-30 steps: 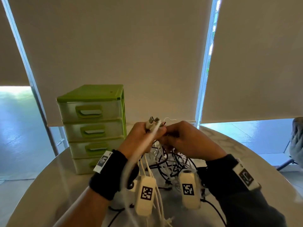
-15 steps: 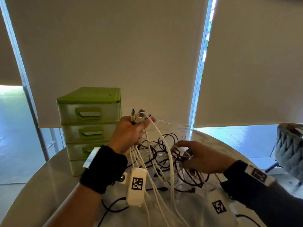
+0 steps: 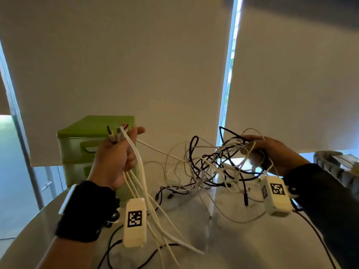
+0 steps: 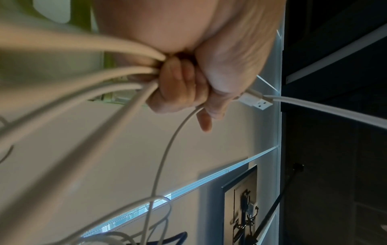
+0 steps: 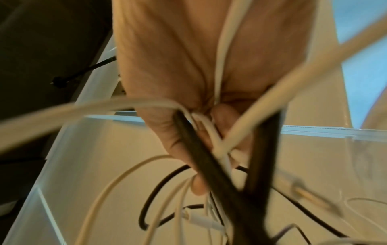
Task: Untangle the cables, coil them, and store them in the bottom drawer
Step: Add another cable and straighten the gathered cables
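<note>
Drawers [image 3: 81, 144] stood far left on the table [image 3: 38, 226], all shut as far as visible, bottom one mostly hidden. Left hand [image 3: 114, 160] was fisted round several white cable ends, plugs [image 3: 116, 133] sticking up, the cords trailing down to the table. Tangle [image 3: 206, 162] of black and white cables hung mid-air between hands, partly touching the table; right hand [image 3: 272, 152] gripped its right side, fingers curled.
</note>
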`<state>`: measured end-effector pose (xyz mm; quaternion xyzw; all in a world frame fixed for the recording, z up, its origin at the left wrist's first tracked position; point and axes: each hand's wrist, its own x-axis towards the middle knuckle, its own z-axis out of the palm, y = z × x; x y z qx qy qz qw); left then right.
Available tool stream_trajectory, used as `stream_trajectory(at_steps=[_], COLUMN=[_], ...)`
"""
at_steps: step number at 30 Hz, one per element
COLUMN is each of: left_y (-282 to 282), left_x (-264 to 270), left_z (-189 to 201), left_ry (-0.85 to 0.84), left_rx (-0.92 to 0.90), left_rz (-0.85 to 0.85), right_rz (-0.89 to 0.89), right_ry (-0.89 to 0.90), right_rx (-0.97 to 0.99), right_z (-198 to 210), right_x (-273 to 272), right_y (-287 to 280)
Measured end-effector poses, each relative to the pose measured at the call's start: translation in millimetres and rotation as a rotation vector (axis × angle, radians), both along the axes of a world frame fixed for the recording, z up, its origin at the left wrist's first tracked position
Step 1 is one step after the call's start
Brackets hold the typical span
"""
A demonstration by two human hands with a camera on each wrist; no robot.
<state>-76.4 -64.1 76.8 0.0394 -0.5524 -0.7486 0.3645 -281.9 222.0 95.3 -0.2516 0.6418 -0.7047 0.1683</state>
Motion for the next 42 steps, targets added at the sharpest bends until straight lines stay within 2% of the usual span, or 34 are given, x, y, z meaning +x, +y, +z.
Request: stream_trajectory(at_steps=[3, 5, 9, 12, 14, 16, 18, 19, 21, 23, 26, 29, 32, 36, 40, 42], left_y=[2, 2, 6, 11, 14, 16, 18, 18, 20, 21, 23, 20, 18, 29, 42, 45], left_x=[2, 4, 6, 5, 4, 4, 3, 3, 5, 7, 9, 7, -2, -11, -18, -20], left_z=[1, 3, 4, 4, 3, 2, 3, 3, 3, 3, 5, 4, -8, -25, -35, -35], left_ry=[0.008, 0.023, 0.034, 0.022, 0.042, 0.064, 0.087, 0.104, 0.144, 0.168, 0.185, 0.146, -0.048, -0.298, -0.338, -0.314], left_rx=[0.001, -0.018, -0.079, -0.110, -0.098, -0.092, -0.090, -0.091, -0.104, -0.121, -0.102, -0.103, -0.198, -0.398, -0.511, -0.511], left_rz=[0.038, 0.051, 0.045, 0.045, -0.008, -0.071, -0.124, -0.155, -0.226, -0.277, -0.301, -0.233, -0.177, -0.205, -0.248, -0.257], right_rz=[-0.059, -0.102, -0.128, -0.017, -0.006, 0.016, 0.097, 0.180, 0.352, 0.433, 0.398, 0.343, 0.268, 0.189, 0.165, 0.139], right_ry=[-0.019, 0.053, 0.367, 0.606, 0.709, 0.827, 0.821, 0.794, 0.771, 0.857, 0.925, 0.780, 0.652, 0.617, 0.584, 0.588], right_rx=[-0.001, 0.096, 0.525, 0.959, 1.100, 0.965, 0.746, 0.709, 0.767, 0.830, 0.777, 0.620, 0.443, 0.339, 0.263, 0.233], right_z=[-9, -17, -32, -32, -20, -6, -1, -4, -18, -36, -45, -29, 1, 28, 38, 43], right_x=[-6, -11, -24, -21, -6, 18, 48, 63, 90, 105, 106, 101, 98, 96, 97, 98], right_y=[-3, -7, -11, -9, -9, -18, -32, -42, -64, -84, -97, -93, -86, -81, -85, -86])
